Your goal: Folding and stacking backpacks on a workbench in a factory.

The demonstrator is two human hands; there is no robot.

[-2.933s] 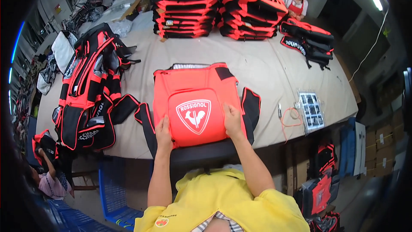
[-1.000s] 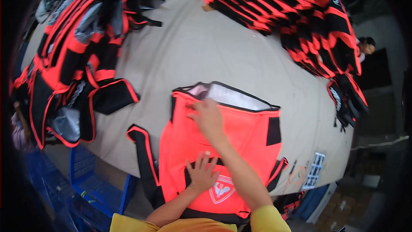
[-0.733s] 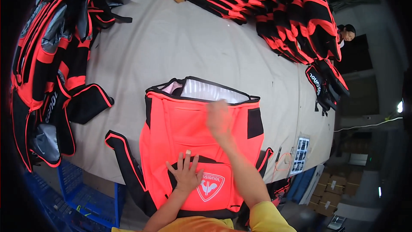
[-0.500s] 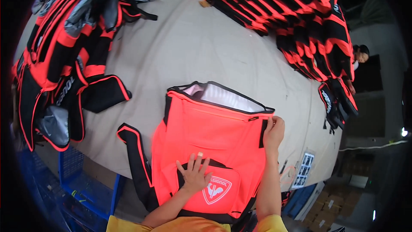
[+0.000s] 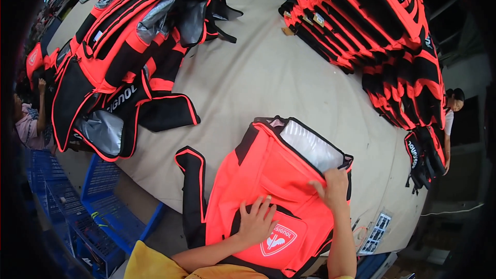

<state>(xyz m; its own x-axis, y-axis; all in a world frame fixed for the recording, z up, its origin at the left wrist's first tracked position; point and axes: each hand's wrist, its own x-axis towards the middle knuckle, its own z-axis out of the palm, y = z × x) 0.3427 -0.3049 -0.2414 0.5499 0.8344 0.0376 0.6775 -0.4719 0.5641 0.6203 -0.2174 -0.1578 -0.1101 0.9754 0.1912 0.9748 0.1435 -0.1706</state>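
Note:
A bright coral-red and black backpack [image 5: 243, 175] lies in front of me, its mouth at the far end spread apart, showing a silver lining [image 5: 310, 144]. My left hand [image 5: 256, 222] rests flat on its front pocket, fingers spread, beside a white shield emblem [image 5: 279, 240]. At the right part of the top rim is my right hand [image 5: 335, 188]. Its fingers curl over the rim and its thumb lies on the front panel; the fingertips are partly hidden. A black strap-like flap with red piping [image 5: 194, 191] sticks out at the bag's left.
Similar bags are heaped at left [image 5: 150, 67], and a row of them is stacked at far right [image 5: 372, 36]. Beige cloth [image 5: 248, 67] covers the table. Blue crates [image 5: 103, 212] stand below its left edge. One person [image 5: 449, 119] is at right, another [image 5: 33, 119] at left.
My right hand has shifted from the bag's upper right side onto the top rim. The bag's mouth looks more slanted. My left hand stays on the pocket while the whole view has shifted.

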